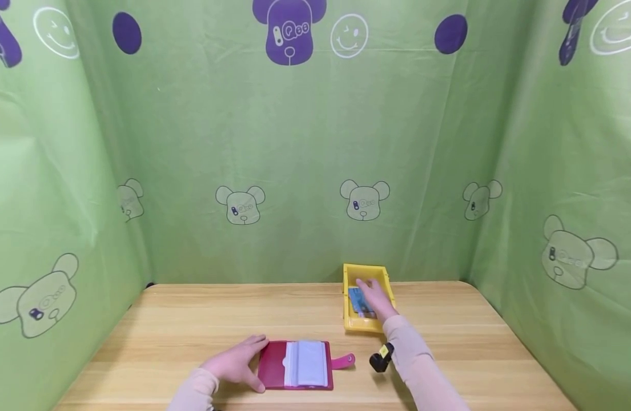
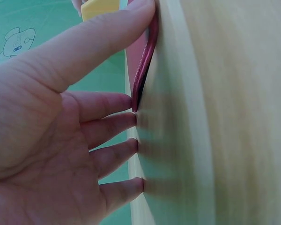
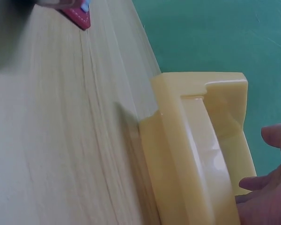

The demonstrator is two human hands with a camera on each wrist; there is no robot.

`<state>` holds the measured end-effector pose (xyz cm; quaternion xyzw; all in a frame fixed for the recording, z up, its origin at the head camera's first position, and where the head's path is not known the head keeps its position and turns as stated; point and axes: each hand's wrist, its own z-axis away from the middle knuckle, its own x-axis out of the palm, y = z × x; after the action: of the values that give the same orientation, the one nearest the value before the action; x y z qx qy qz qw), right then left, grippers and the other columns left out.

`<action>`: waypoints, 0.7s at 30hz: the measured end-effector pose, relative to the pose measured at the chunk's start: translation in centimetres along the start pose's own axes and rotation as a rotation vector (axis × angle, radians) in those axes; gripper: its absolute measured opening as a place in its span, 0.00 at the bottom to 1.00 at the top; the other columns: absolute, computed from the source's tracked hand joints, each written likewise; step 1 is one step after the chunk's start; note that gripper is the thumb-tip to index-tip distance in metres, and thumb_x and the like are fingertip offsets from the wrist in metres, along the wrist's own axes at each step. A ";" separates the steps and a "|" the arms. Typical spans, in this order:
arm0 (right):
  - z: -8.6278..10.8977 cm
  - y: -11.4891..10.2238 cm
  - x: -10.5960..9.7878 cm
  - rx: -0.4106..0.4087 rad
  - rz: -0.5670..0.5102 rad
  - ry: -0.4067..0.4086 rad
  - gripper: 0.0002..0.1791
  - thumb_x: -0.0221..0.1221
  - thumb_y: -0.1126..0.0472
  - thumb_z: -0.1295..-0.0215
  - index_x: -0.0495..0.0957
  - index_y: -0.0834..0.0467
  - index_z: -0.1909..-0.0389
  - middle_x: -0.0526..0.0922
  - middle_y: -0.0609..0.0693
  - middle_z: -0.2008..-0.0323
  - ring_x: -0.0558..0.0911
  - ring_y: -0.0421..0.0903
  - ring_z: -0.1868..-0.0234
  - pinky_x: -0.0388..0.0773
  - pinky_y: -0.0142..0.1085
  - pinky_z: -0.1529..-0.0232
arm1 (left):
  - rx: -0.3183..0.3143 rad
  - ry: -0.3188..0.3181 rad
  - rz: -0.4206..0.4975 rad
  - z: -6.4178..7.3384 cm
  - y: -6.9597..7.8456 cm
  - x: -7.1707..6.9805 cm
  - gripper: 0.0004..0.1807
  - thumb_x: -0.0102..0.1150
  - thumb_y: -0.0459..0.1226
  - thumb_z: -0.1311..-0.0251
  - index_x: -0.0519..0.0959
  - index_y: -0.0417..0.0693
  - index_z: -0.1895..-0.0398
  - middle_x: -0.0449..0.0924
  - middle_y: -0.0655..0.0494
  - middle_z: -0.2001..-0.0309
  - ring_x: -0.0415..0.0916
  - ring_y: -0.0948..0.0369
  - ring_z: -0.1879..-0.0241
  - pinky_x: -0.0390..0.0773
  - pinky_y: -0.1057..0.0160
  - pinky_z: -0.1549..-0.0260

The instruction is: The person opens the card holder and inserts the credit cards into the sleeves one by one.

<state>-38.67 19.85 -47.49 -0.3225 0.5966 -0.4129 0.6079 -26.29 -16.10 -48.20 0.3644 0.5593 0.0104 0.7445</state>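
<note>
An opened red card holder [image 1: 272, 365] lies on the table, its clear plastic sleeves [image 1: 311, 363] spread on the right half and a pink snap strap [image 1: 343, 361] sticking out to the right. At its left edge my left hand [image 1: 238, 361] rests with fingers spread. In the left wrist view the thumb [image 2: 103, 40] lies over the red cover's edge and the other fingertips touch the tabletop. My right hand [image 1: 375, 297] reaches into a yellow bin [image 1: 364, 325], over blue cards [image 1: 360, 301]. The right wrist view shows its thumb and a finger apart, holding nothing visible.
The bin stands at the back of the wooden table [image 1: 202, 314], near the green curtain [image 1: 300, 240] that encloses the back and sides. A black wrist camera [image 1: 381, 358] with a yellow label sits by the right sleeve.
</note>
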 end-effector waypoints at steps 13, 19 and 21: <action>-0.5 0.7 -0.2 0.096 -0.234 -0.040 0.38 0.43 0.45 0.26 0.47 0.67 0.26 0.56 0.69 0.29 0.63 0.67 0.31 0.67 0.57 0.32 | 0.007 0.006 -0.001 0.0 -0.2 0.0 0.54 0.77 0.42 0.63 0.61 0.32 0.30 0.57 0.36 0.27 0.52 0.37 0.27 0.55 0.35 0.30; -0.4 0.9 -0.1 0.095 -0.360 -0.042 0.37 0.43 0.48 0.25 0.47 0.67 0.27 0.53 0.69 0.28 0.59 0.67 0.29 0.62 0.59 0.29 | 0.010 0.010 0.002 0.0 -0.1 0.0 0.54 0.77 0.41 0.63 0.61 0.32 0.30 0.58 0.35 0.27 0.52 0.37 0.27 0.56 0.35 0.30; -0.4 0.9 0.0 0.085 -0.372 -0.029 0.36 0.43 0.50 0.25 0.47 0.68 0.27 0.54 0.69 0.28 0.60 0.67 0.29 0.62 0.58 0.29 | 0.011 0.011 0.004 0.0 -0.2 0.1 0.54 0.77 0.41 0.63 0.61 0.31 0.30 0.58 0.35 0.27 0.52 0.37 0.27 0.56 0.35 0.30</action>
<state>-38.99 20.26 -48.29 -0.4074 0.5000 -0.5382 0.5426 -26.35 -16.21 -48.37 0.3697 0.5626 0.0109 0.7394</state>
